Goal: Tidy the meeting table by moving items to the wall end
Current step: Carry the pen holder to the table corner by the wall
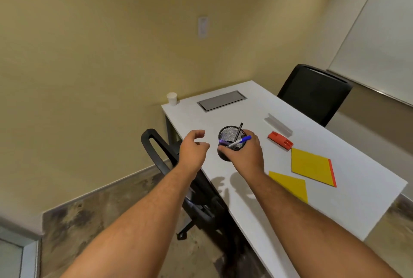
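Note:
A black mesh pen cup [230, 138] with a few pens in it is above the white table [257, 199], gripped from the right side by my right hand [245, 154]. My left hand [193, 149] hovers just left of the cup, fingers curled and apart, holding nothing. A red stapler-like object [280, 140] and a clear plastic strip [278, 124] lie to the right of the cup. Two yellow pads [311, 166] [290, 185] lie nearer the table's front right. A white paper cup [172, 98] stands at the wall-end corner.
A grey cable hatch [221, 100] is set into the table near the wall. A black chair [312, 92] stands at the far side, and another black chair [169, 166] is tucked in on the near left side. The beige wall [111, 54] meets the table's far end.

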Available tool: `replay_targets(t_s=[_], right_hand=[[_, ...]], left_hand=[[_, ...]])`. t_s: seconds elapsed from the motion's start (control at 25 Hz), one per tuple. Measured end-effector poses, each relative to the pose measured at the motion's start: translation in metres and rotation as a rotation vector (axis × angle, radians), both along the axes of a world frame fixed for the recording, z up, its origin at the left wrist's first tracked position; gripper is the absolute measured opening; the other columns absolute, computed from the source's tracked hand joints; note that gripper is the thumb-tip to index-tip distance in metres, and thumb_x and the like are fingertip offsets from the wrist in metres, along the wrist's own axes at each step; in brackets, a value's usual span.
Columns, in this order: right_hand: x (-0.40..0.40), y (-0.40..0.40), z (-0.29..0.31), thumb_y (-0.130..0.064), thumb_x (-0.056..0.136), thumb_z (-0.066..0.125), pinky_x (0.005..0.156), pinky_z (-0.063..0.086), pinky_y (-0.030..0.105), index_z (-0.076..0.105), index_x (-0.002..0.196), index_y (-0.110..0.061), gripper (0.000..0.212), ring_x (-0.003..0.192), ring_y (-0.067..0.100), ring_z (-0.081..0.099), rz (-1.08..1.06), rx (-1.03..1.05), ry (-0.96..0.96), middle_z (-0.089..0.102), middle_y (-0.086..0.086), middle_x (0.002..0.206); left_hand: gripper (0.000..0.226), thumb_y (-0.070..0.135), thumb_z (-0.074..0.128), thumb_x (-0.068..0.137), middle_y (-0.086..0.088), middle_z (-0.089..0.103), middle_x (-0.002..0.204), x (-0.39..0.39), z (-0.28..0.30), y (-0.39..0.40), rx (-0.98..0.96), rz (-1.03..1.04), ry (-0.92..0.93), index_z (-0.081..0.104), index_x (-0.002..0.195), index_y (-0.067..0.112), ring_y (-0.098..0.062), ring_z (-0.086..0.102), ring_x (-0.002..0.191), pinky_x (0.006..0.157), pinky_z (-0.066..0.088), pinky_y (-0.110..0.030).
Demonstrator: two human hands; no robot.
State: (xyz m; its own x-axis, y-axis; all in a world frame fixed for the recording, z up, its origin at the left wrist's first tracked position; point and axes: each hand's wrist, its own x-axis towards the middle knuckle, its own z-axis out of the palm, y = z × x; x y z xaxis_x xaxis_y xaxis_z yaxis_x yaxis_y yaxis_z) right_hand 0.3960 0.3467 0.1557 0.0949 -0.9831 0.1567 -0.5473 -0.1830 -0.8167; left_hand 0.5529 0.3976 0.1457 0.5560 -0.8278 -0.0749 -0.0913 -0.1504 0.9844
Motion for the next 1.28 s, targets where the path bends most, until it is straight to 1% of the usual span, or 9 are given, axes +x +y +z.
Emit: replay_targets(t_s=[0.16,0.28,0.44,0.56,0.68,0.76,0.88,1.0,1.28], right_hand=[[0.024,-0.011,-0.007,-0.047,0.066,0.096,0.093,0.049,0.024,0.053,0.144,-0.019,0.093,0.125,0.02,0.06,0.0,0.043,-0.001,0.057,0.0,0.14],[0.043,-0.035,-0.02,-0.048,0.066,0.096,0.093,0.05,0.024,0.053,0.145,-0.02,0.095,0.125,0.018,0.059,-0.02,0.057,-0.004,0.057,-0.001,0.14],[0.072,-0.078,-0.044,-0.057,0.06,0.094,0.096,0.061,0.037,0.055,0.14,-0.023,0.095,0.12,0.019,0.063,-0.065,0.085,0.001,0.06,-0.003,0.134],[0.101,-0.113,-0.056,-0.054,0.061,0.095,0.097,0.062,0.04,0.056,0.139,-0.021,0.093,0.12,0.021,0.064,-0.037,0.111,-0.005,0.059,-0.002,0.132],[0.128,-0.142,-0.059,-0.052,0.061,0.096,0.1,0.061,0.04,0.053,0.145,-0.021,0.1,0.124,0.021,0.062,0.017,0.134,-0.008,0.057,-0.002,0.137],[0.145,-0.166,-0.06,-0.052,0.06,0.096,0.101,0.06,0.04,0.05,0.149,-0.022,0.104,0.127,0.02,0.061,0.044,0.128,-0.015,0.055,-0.003,0.14],[0.168,-0.185,-0.061,-0.053,0.059,0.094,0.1,0.061,0.039,0.051,0.148,-0.024,0.103,0.124,0.018,0.062,0.059,0.133,-0.024,0.054,-0.005,0.138],[0.186,-0.203,-0.062,-0.05,0.063,0.096,0.099,0.061,0.036,0.05,0.151,-0.024,0.103,0.124,0.018,0.062,0.059,0.132,-0.053,0.053,-0.004,0.139],[0.241,-0.237,-0.077,-0.045,0.067,0.097,0.102,0.06,0.036,0.049,0.154,-0.025,0.101,0.128,0.019,0.06,0.028,0.171,-0.042,0.053,-0.003,0.14]], left_hand=[[0.04,0.003,0.066,0.093,0.004,0.062,0.128,0.031,-0.001,-0.017,0.03,0.003,0.001,0.063,0.129,0.021,-0.018,0.066,0.102,0.069,0.049,-0.022],[0.041,0.004,0.067,0.093,0.004,0.062,0.13,0.056,-0.011,-0.041,0.049,-0.03,-0.028,0.062,0.13,0.02,-0.016,0.066,0.105,0.074,0.05,-0.022],[0.042,0.008,0.071,0.092,-0.002,0.062,0.13,0.095,-0.025,-0.079,0.121,-0.086,-0.088,0.061,0.129,0.023,-0.029,0.067,0.109,0.094,0.06,-0.044],[0.041,0.012,0.072,0.091,-0.01,0.064,0.127,0.13,-0.028,-0.111,0.187,-0.114,-0.161,0.06,0.127,0.027,-0.042,0.066,0.108,0.089,0.058,-0.049],[0.039,0.012,0.07,0.092,-0.014,0.062,0.129,0.164,-0.024,-0.142,0.202,-0.149,-0.216,0.059,0.127,0.025,-0.03,0.06,0.089,0.075,0.053,-0.038],[0.039,0.011,0.069,0.092,-0.011,0.059,0.131,0.18,-0.021,-0.163,0.205,-0.148,-0.269,0.06,0.129,0.022,-0.031,0.062,0.103,0.081,0.052,-0.036],[0.041,0.01,0.07,0.091,-0.001,0.052,0.134,0.199,-0.026,-0.186,0.207,-0.138,-0.341,0.061,0.13,0.019,-0.022,0.056,0.125,0.102,0.051,-0.041],[0.042,0.013,0.071,0.09,0.002,0.051,0.137,0.218,-0.034,-0.209,0.218,-0.14,-0.39,0.061,0.13,0.021,-0.018,0.054,0.125,0.106,0.05,-0.043],[0.039,0.016,0.071,0.092,-0.001,0.054,0.139,0.272,-0.073,-0.258,0.247,-0.187,-0.289,0.062,0.13,0.018,-0.017,0.056,0.122,0.108,0.049,-0.042]])
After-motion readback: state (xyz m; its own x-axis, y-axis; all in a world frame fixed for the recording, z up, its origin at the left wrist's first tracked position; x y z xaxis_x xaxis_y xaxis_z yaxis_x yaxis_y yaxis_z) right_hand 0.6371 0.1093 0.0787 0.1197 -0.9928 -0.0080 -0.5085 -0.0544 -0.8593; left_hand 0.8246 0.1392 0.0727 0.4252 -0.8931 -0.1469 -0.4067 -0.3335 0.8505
